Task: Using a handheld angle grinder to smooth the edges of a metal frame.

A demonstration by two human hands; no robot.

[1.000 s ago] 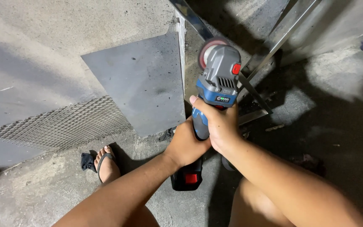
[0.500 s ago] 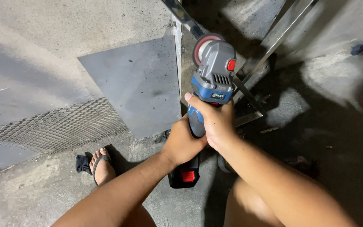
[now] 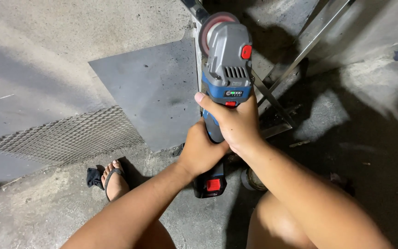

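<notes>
I hold a cordless angle grinder (image 3: 227, 60), grey and blue with a red button, in both hands. My right hand (image 3: 236, 123) wraps the body just behind the head. My left hand (image 3: 201, 151) grips the handle lower down, above the black battery pack (image 3: 210, 184) with its red clip. The reddish disc (image 3: 211, 26) at the front sits against the edge of a grey metal sheet (image 3: 153, 92) standing on the concrete floor.
Expanded metal mesh (image 3: 65, 136) lies at the left. Angled steel bars (image 3: 300, 50) of a frame run at the upper right. My foot in a sandal (image 3: 114, 179) rests on the floor at lower left; my knee (image 3: 277, 221) is at the bottom.
The grinder and both hands have shifted slightly left and up along the sheet's edge; the view has moved with them.
</notes>
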